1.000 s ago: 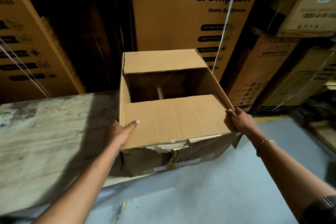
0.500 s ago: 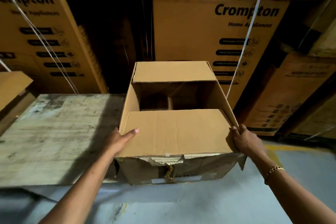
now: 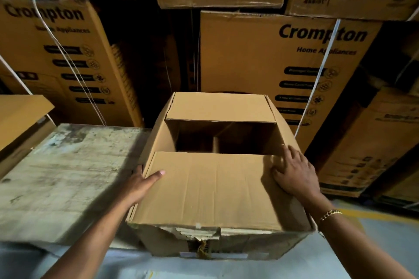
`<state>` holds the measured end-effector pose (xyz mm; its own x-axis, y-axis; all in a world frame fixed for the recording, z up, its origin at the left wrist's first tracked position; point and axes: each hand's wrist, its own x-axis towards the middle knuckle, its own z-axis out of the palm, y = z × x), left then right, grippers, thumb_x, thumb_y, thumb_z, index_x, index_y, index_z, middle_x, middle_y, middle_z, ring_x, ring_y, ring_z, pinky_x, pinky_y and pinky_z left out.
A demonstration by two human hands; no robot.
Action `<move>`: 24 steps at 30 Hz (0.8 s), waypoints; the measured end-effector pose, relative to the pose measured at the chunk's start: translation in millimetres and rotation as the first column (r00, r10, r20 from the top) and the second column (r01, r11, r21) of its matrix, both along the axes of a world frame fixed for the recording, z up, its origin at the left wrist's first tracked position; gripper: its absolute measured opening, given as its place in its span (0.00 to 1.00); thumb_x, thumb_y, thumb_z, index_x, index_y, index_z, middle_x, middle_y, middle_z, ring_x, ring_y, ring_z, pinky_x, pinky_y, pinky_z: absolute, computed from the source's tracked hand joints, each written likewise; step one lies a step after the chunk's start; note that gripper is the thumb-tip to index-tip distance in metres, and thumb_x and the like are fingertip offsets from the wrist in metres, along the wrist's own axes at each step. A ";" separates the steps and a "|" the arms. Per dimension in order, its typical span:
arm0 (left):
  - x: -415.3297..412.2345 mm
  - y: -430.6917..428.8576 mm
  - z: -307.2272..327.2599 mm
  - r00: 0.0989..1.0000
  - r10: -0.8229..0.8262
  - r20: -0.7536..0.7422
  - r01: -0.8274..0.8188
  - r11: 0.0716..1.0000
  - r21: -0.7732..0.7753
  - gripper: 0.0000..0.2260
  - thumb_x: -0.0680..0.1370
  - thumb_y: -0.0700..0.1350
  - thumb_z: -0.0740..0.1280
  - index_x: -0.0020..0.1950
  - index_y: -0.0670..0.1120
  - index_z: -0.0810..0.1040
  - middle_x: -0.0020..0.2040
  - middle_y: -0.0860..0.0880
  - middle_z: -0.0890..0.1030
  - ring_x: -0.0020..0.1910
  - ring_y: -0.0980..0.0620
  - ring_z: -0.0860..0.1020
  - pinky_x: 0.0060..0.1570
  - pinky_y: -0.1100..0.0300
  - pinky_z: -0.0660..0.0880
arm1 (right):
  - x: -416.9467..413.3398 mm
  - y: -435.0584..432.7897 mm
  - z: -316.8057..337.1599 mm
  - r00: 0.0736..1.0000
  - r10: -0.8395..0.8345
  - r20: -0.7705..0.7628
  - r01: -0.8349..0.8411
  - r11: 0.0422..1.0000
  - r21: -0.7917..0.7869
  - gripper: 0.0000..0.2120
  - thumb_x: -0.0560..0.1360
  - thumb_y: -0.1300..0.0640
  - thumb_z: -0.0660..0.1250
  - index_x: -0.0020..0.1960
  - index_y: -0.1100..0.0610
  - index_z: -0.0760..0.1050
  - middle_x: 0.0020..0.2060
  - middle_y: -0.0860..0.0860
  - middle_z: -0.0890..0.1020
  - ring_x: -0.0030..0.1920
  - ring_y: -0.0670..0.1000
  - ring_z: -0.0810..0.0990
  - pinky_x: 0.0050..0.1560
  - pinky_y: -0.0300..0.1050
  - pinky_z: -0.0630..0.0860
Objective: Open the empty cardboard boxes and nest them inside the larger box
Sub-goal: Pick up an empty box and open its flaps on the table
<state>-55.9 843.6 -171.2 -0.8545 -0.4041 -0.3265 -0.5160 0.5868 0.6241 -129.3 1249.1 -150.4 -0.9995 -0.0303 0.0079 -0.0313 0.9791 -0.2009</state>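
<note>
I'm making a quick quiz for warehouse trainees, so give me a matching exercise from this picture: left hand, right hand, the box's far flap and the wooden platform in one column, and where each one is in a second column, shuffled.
Column one
1. left hand
2. right hand
3. far flap
4. wooden platform

Column two
A. folded over the back of the opening of the cardboard box
B. flat on the right corner of the near flap
C. to the left of the box
D. thumb on top of the near flap at its left edge

Pairs: 1-D, 2-B, 3-A, 4-C
</note>
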 end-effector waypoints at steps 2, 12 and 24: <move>-20.4 -0.9 4.0 1.000 -0.024 -0.017 0.024 0.999 -0.022 0.39 0.77 0.66 0.63 0.81 0.48 0.56 0.76 0.41 0.67 0.69 0.38 0.71 0.61 0.49 0.70 | -18.4 -22.0 6.3 0.991 0.121 -0.063 -0.118 0.992 0.047 0.36 0.78 0.40 0.61 0.81 0.50 0.53 0.79 0.51 0.60 0.79 0.55 0.56 0.78 0.56 0.53; -141.8 -24.3 -1.5 0.995 -0.094 -0.045 0.086 0.985 -0.149 0.34 0.78 0.62 0.65 0.80 0.52 0.56 0.72 0.44 0.74 0.66 0.41 0.75 0.61 0.49 0.74 | -146.7 -108.0 -25.4 0.899 0.081 0.431 0.007 0.980 -0.198 0.40 0.77 0.36 0.63 0.81 0.53 0.53 0.78 0.57 0.62 0.75 0.61 0.65 0.73 0.57 0.65; -227.1 -39.1 -18.5 0.998 -0.054 -0.024 0.050 0.990 -0.129 0.31 0.76 0.52 0.63 0.79 0.56 0.60 0.70 0.44 0.76 0.64 0.40 0.77 0.62 0.48 0.75 | -267.3 -93.5 31.1 0.990 0.015 -0.138 -0.030 0.993 -0.114 0.44 0.78 0.41 0.64 0.82 0.48 0.39 0.81 0.52 0.41 0.81 0.57 0.46 0.77 0.60 0.54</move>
<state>-283.0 804.5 -189.7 -0.8832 -0.3959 -0.2513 -0.4666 0.6886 0.5551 -396.6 1155.6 -119.3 -0.9879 -0.0437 0.1489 -0.0879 0.9484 -0.3046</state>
